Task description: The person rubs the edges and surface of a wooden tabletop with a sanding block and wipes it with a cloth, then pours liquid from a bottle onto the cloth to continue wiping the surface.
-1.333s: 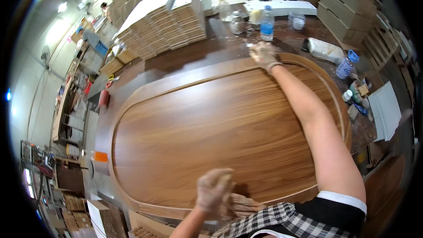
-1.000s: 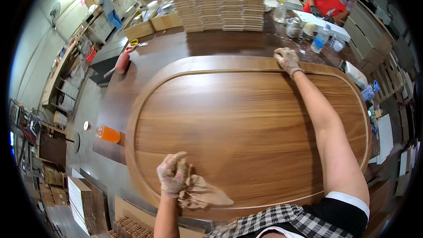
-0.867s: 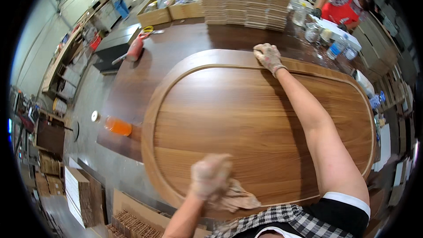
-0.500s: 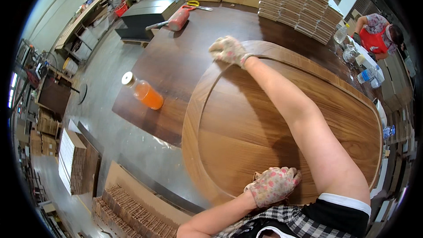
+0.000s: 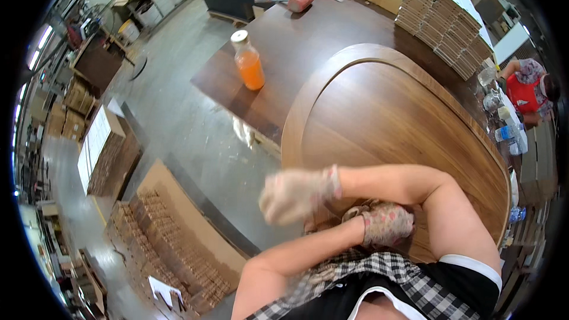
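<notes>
"Two concerns max., pls: what could go wrong around the panel, L to R?"

"Far L: bottle of orange liquid, upright, near the edge of the worktop. A wide arm swing could tip it, w/ spillage onto panel or floor. Further R: R. hand, gloved, motion-blurred at the panel's near-L side; fingers together or apart, can't tell. R. forearm passes just beyond the L. hand, so a fast return could bump it. L. hand, also gloved, is curled, apparently clamped on a crumpled brown cloth. Grit in that cloth, if any, could scratch the face; a hard shove could shift the panel."

"Noted. Panel pos. & cond.?"

"Pos.: flat on worktop, directly before the person. Overhang at near edge: can't tell. Cond., L to R: L end rounded, w/ broad wood-grain border, approx. even width, dark line inside it. Mid: med. brown, streaked grain, pale glare toward the far side. No dents obs., but glare could mask fine marks. R end: near part hidden behind R. arm, not inspected."
</notes>
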A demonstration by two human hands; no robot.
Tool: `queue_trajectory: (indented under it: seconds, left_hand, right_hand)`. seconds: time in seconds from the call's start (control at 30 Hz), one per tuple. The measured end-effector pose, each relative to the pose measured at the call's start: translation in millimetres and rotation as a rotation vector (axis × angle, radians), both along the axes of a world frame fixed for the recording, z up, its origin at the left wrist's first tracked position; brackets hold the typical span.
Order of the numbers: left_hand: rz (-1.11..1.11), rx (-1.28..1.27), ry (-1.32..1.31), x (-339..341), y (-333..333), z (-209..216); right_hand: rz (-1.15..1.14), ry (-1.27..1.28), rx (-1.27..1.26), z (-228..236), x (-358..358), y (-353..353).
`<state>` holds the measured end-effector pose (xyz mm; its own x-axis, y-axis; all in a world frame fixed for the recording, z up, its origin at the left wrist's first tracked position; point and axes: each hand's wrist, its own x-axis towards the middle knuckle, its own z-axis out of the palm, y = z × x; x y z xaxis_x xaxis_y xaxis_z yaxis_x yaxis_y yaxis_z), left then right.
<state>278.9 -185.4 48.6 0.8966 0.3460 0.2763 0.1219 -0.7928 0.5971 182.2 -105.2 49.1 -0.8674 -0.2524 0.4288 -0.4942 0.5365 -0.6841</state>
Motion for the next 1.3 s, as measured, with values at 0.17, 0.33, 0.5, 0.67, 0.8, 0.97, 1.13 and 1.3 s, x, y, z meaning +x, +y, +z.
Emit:
queue_trajectory:
  seconds: [0.17,0.33,0.5,0.67,0.8,0.97,1.13,1.3]
  left_hand:
    - [0.204,-0.243,-0.421,4.8,-31.0,44.0]
    - [0.265,-0.616,-0.623,-8.7,-72.0,36.7]
    - [0.378,-0.712,-0.669,-16.7,-126.3,35.1]
    - [0.484,-0.841,-0.52,-18.0,-189.7,43.6]
    - [0.766,-1.194,-0.807,-8.0,-232.1,31.3]
    - [1.123,-0.712,-0.69,-3.8,-238.5,8.1]
    - [0.931,0.166,-0.312,-28.0,-202.9,39.6]
    - [0.788,0.432,-0.347,-24.2,-151.8,49.0]
  right_hand:
    - [-0.848,-0.12,0.573,15.2,-0.6,92.4]
    - [-0.515,0.006,0.681,1.3,21.1,12.8]
    - [-0.27,-0.137,0.18,-38.5,116.2,-84.1]
    - [-0.549,-0.231,0.495,7.8,251.4,-172.0]
    - [-0.788,-0.309,0.503,13.9,359.1,-237.6]
    - [-0.956,-0.29,0.278,23.3,435.6,-294.3]
    - [-1.315,-0.189,0.079,32.5,434.9,-318.2]
    - [-1.574,-0.096,0.259,20.3,360.0,-310.1]
